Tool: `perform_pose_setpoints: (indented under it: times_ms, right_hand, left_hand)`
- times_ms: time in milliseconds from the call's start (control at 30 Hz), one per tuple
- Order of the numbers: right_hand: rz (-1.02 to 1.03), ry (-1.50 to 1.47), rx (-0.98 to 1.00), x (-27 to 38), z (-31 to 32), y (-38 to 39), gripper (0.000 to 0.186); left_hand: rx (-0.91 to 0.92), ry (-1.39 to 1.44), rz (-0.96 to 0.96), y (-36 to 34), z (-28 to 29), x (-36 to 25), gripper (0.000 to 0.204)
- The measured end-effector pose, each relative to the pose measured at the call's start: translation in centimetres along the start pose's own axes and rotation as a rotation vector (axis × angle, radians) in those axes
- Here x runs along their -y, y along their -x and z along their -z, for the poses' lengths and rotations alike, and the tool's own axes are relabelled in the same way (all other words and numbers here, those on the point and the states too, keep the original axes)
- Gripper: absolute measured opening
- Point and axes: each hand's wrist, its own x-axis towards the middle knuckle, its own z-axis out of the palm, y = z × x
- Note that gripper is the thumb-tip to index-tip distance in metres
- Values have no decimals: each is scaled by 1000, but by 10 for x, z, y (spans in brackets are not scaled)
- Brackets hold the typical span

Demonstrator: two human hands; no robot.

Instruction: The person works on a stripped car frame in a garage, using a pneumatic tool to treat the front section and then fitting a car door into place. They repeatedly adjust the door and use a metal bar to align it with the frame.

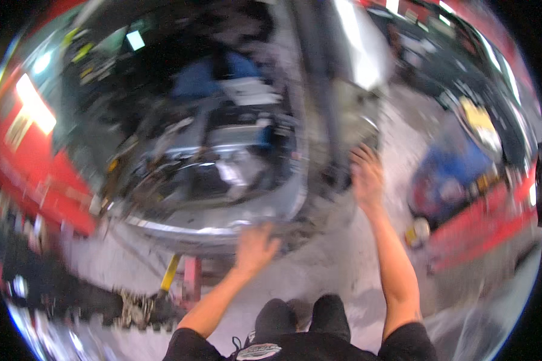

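Motion smears much of the picture. My left hand is at the front edge of a car's open engine bay, its thumb apart from the fingers and nothing visible in it. Whether it touches the edge I cannot tell. Farther right, my right hand reaches forward beside the car's front corner, its fingers stretched out. Just left of it is a dark, blurred part; contact between them is unclear. Inside the bay lie silvery and dark parts, too blurred to name.
To the right stands a blue drum-like container with a yellow item on top, beside a red, low, long structure. A yellow bar and a red post are below the car's front. Red panels stand far left.
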Motion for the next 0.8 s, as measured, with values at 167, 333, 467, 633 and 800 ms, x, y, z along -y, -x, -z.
perform_pose_setpoints:
  times_ms: [167, 333, 467, 633, 800]
  right_hand:
    - [-39, 33, 151, 1, 29, -8, 25]
    - [-12, 51, 269, 15, 32, -22, 27]
    - [5, 52, 343, 21, 40, -25, 31]
    - [-7, 16, 335, 14, 34, -13, 36]
    - [-60, 65, 255, 59, 34, 30, 41]
  left_hand:
    - [142, 273, 91, 150, -22, -35, 53]
    - [909, 536, 406, 318, -71, 19, 64]
    - [517, 492, 1270, 465, -90, 59, 55]
    - [-188, 747, 1828, 588, -77, 30, 31]
    - [-323, 817, 1834, 630, -32, -38, 33]
